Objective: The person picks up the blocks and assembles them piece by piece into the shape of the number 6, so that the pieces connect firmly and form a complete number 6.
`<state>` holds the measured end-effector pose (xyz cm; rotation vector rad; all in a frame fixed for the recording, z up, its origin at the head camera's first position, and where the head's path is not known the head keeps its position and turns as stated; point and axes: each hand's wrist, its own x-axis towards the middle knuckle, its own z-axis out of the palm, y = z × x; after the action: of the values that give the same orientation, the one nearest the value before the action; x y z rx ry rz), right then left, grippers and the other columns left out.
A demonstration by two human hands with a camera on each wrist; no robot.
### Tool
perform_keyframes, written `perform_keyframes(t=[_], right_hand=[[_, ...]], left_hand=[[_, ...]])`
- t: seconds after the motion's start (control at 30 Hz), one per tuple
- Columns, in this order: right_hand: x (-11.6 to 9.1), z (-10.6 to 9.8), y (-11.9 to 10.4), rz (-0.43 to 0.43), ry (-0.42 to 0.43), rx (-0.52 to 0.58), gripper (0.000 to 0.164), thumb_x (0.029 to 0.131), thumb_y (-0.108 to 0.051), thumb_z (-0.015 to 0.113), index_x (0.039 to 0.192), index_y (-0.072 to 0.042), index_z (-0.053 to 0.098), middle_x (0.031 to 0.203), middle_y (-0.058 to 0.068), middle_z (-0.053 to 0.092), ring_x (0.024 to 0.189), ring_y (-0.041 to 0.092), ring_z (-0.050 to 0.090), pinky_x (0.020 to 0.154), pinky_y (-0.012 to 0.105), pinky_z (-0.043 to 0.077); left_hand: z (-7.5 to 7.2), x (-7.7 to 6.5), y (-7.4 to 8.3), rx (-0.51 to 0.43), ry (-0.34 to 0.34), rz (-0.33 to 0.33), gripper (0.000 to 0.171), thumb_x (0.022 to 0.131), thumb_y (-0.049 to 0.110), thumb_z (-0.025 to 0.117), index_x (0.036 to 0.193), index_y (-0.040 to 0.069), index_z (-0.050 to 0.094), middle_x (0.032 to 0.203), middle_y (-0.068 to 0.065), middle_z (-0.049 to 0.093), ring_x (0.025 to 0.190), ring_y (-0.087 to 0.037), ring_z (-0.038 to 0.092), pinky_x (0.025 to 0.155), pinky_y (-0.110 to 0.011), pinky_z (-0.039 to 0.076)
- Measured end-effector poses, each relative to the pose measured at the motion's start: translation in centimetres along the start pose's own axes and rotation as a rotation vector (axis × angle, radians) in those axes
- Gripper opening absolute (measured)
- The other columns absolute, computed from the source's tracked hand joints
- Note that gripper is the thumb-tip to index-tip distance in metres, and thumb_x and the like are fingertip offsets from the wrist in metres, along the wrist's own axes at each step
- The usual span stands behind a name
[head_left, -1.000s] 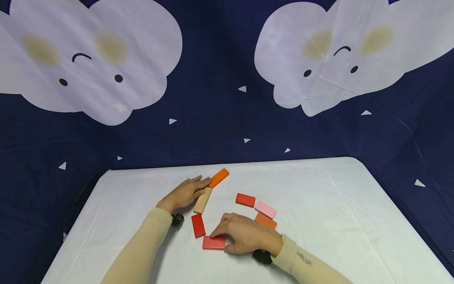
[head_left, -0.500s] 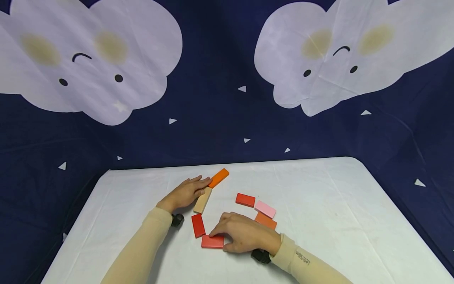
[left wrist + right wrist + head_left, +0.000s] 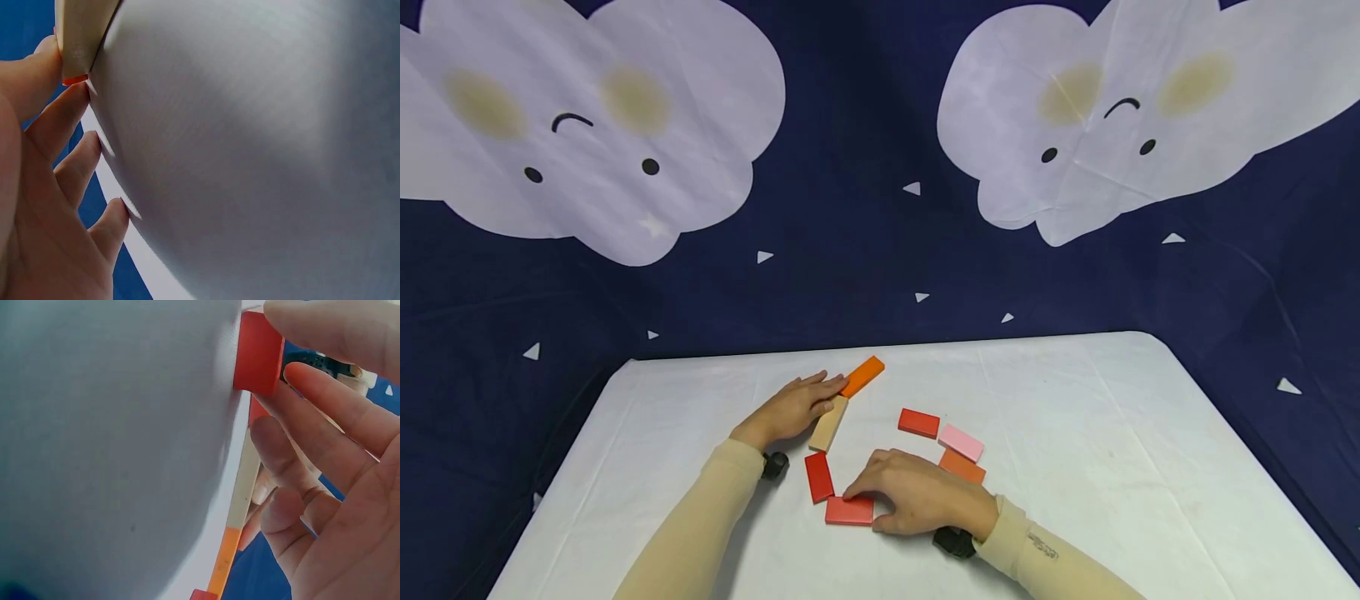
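Observation:
My right hand pinches a light red block, which lies flat at the front of the table. In the right wrist view, the thumb and fingertips sit at the edges of that block. A darker red block meets its left end at an angle. Farther back, my left hand rests with extended fingers where a plain wooden block joins an orange block. The left wrist view has the thumb against the wooden block, the index fingertip by its corner and the other fingers spread.
Right of the middle, a red block, a pink block and an orange-red block form a bent line, the last partly behind my right hand. A white cloth covers the table. A dark blue cloud-patterned curtain hangs behind it.
The light red block in my right hand has slid slightly left and back, up to the end of the darker red block. My left hand has stayed in place.

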<state>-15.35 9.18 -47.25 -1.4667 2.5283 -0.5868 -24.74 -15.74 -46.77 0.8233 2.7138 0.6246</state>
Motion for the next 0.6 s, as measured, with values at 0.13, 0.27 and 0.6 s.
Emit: perform_keyframes(t=[0.13,0.27,0.6], right_hand=[[-0.8,-0.8,0.3,0.051,0.034,0.055,0.046,0.082,-0.018,0.078,0.127,-0.021,0.070,0.119,-0.017,0.067,0.112,0.003,0.056,0.099,0.022,0.047],[-1.9,-1.9,0.7,0.094,0.073,0.102,0.044,0.085,-0.018,0.077,0.128,-0.019,0.070,0.123,-0.015,0.066,0.116,0.005,0.055,0.102,0.028,0.047],[-5.1,-3.4,1.6,0.200,0.137,0.146,0.041,0.088,-0.021,0.078,0.128,-0.017,0.069,0.124,-0.010,0.066,0.115,0.010,0.055,0.100,0.033,0.048]], left_hand=[[0.0,0.0,0.1,0.004,0.001,-0.011,0.051,0.106,0.022,0.051,0.155,0.012,0.040,0.158,-0.004,0.040,0.149,-0.033,0.028,0.120,-0.061,0.016],[0.1,0.0,0.2,0.014,-0.002,-0.023,0.051,0.106,0.022,0.051,0.155,0.013,0.040,0.159,-0.004,0.039,0.149,-0.033,0.028,0.120,-0.060,0.016],[0.0,-0.1,0.2,-0.002,0.002,-0.008,0.051,0.106,0.022,0.051,0.155,0.012,0.040,0.159,-0.004,0.039,0.150,-0.033,0.027,0.120,-0.059,0.016]])
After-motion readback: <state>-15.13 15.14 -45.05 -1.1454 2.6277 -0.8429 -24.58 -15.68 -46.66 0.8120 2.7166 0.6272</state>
